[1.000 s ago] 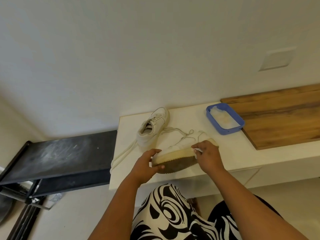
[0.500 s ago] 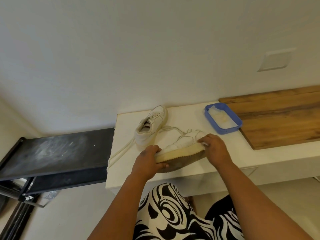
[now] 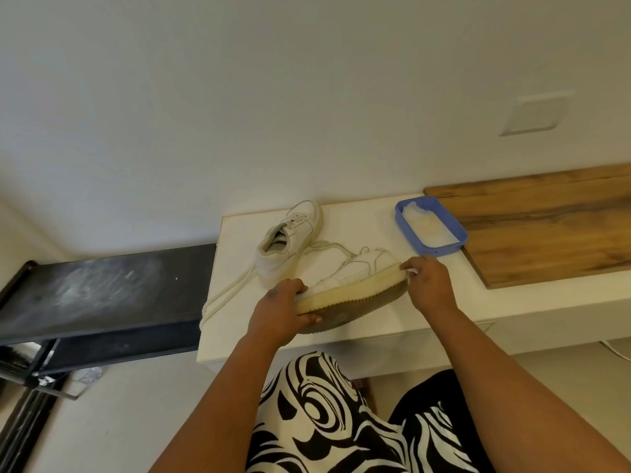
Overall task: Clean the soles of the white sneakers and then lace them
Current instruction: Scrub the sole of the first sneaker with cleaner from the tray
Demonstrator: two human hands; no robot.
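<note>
A white sneaker (image 3: 355, 278) lies tipped on its side on the white counter (image 3: 368, 216), its yellowed sole edge and dark tread facing me. My left hand (image 3: 280, 310) grips its heel end, thumb under the sole. My right hand (image 3: 428, 285) is at the toe end, pinching a small white wipe (image 3: 409, 270) against the sole edge. The second white sneaker (image 3: 288, 238) stands upright behind it, near the counter's left side. A loose white lace (image 3: 225, 297) trails from the sneakers over the counter's left edge.
A blue tray (image 3: 444, 249) holding white wipes or cloth sits at the back right, beside a wooden board (image 3: 546, 233). A black shelf rack (image 3: 102, 288) stands left of the counter. My patterned lap is below the counter's front edge.
My right hand has slid with the wipe from the middle of the sole edge to the toe end. My left hand keeps its hold on the heel.
</note>
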